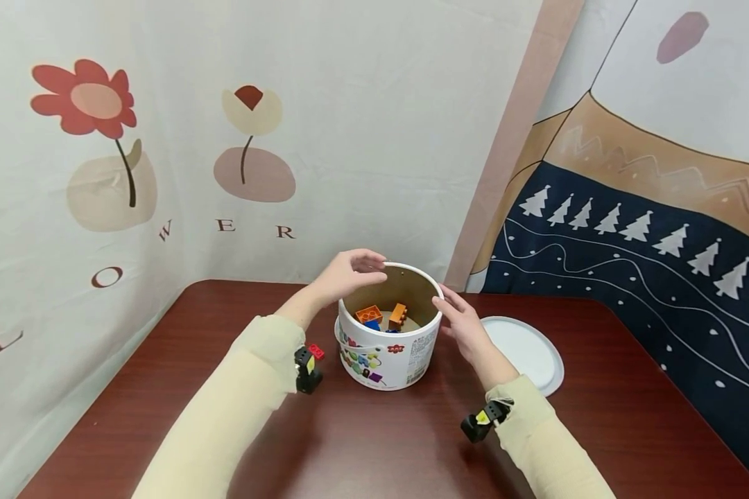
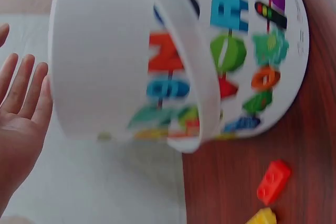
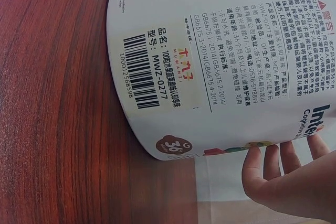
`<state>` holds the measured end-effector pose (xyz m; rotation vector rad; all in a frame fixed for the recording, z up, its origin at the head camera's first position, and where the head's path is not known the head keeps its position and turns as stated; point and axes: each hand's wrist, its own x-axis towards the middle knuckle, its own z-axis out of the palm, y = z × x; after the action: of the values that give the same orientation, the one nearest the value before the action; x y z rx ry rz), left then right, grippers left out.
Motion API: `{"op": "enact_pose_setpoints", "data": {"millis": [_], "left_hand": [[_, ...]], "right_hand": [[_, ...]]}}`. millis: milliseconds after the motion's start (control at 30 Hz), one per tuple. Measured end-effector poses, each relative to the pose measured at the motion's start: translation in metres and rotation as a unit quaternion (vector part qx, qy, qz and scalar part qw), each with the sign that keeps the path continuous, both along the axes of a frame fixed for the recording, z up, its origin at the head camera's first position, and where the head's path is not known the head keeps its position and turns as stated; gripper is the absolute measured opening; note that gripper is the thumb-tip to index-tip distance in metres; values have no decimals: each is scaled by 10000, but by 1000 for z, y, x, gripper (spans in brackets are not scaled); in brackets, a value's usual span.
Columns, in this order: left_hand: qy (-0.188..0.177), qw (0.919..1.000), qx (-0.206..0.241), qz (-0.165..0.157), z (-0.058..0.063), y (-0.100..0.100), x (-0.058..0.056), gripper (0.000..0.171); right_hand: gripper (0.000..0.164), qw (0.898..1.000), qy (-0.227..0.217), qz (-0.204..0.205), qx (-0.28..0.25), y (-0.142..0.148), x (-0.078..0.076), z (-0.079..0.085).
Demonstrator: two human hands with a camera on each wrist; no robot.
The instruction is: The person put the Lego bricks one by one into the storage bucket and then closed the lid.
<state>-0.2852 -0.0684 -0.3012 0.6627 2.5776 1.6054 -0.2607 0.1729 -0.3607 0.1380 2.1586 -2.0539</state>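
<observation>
A white round bucket [image 1: 374,357] with colourful printed pictures stands upright on the table, its top uncovered. Inside, orange bricks [image 1: 398,315] and blue bricks [image 1: 372,324] lie on the bottom. My left hand [image 1: 349,274] is at the left of the rim, fingers reaching over the opening; in the left wrist view the fingers are extended beside the rim and hold nothing. On the right side, my right hand [image 1: 462,322] holds the bucket, thumb at the rim and several fingers [image 3: 273,163] against the outer wall.
A white round lid [image 1: 524,353] lies on the table right of the bucket. Left of the bucket lie a red brick [image 2: 274,182] and a yellow brick [image 2: 263,217]. A patterned curtain [image 1: 362,138] hangs behind the brown table [image 1: 374,443]. A pale handle [image 2: 191,45] hangs along the bucket's side.
</observation>
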Motion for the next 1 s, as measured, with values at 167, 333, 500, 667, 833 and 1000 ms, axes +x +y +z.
{"op": "enact_pose_setpoints", "data": {"millis": [167, 333, 500, 667, 833, 1000], "left_hand": [[-69, 9992, 13, 399, 0, -30, 0, 41], [-126, 9978, -47, 648, -10, -59, 0, 41], [-280, 9960, -161, 829, -27, -82, 3, 43], [-419, 9942, -210, 965, -45, -97, 8, 44], [-455, 9930, -285, 1056, -66, -106, 11, 44], [-615, 9906, -401, 1156, -86, -114, 15, 48]], "right_hand": [[50, 10000, 20, 35, -70, 0, 0, -1], [51, 9999, 24, 47, -90, 1, -1, -2], [51, 9999, 45, 36, -98, 0, -3, -2], [51, 9999, 58, 31, -110, -1, -3, -2], [52, 9998, 78, 19, -154, 0, -3, -3], [52, 9999, 74, 2, -141, 0, -3, -3]]}}
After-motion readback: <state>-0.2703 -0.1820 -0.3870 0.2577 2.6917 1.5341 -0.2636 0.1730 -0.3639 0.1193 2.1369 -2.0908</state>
